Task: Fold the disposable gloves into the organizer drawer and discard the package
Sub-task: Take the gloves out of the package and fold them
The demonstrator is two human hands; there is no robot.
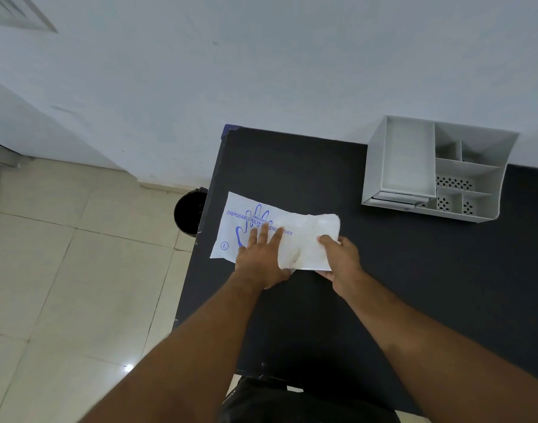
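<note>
Currently | glove packet (249, 222) at tabletop (414, 285) left edge | left hand (261, 257) flat, open | right hand (337, 254) pinching gloves (310, 239) | risk: packet slips off edge.

Left hand (261, 257) flat, right hand (341, 257) pinching.

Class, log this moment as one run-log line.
left hand flat on glove package | right hand gripping its right end | organizer far right, drawer not visibly open | bin beside table
</note>
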